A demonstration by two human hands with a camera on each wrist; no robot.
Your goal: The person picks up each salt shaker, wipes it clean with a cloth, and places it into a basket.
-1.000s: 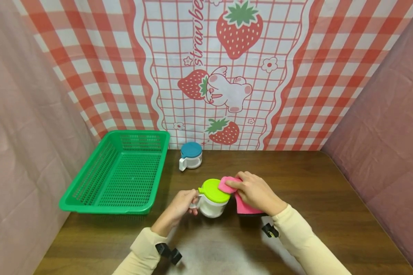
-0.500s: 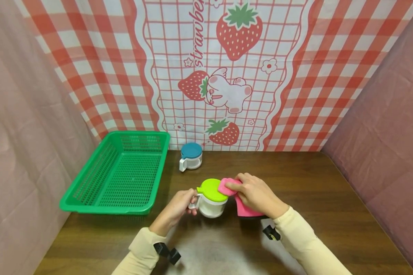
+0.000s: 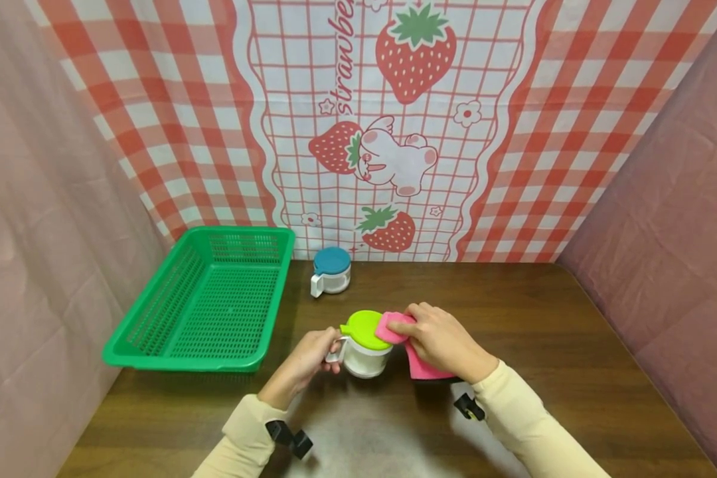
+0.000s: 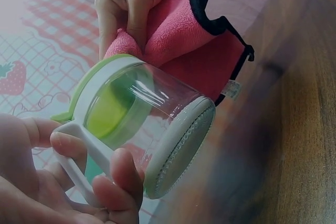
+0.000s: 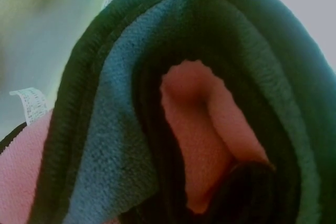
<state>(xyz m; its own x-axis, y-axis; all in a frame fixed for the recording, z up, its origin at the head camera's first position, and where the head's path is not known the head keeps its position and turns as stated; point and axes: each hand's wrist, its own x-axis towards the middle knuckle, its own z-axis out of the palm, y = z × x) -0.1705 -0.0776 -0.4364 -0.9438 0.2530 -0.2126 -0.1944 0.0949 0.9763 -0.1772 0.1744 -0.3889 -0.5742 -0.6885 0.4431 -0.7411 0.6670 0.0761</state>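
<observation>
In the head view my left hand (image 3: 312,353) grips the white handle of a clear seasoning jar (image 3: 366,362) with a lime-green lid (image 3: 366,329). The left wrist view has the jar (image 4: 152,103) tipped, its pale base above the table and its see-through body showing nothing inside. My right hand (image 3: 445,338) pinches a pink cleaning cloth (image 3: 423,365) and presses a bunched part of it to the lid's right edge. The rest of the cloth (image 4: 181,35) hangs below that hand, dark-edged with a small white tag. Folds of the cloth (image 5: 115,145) fill most of the right wrist view.
Behind the held jar stands a similar jar with a blue lid (image 3: 332,261) and white handle. A green perforated basket (image 3: 257,362) sits on the left of the brown wooden table (image 3: 532,398). A strawberry-print curtain (image 3: 490,166) closes off the back; pink fabric hangs at both sides.
The jar and my left hand have shifted slightly left. My right hand has followed with the cloth, which stays against the lid. The basket and blue-lidded jar have not moved.
</observation>
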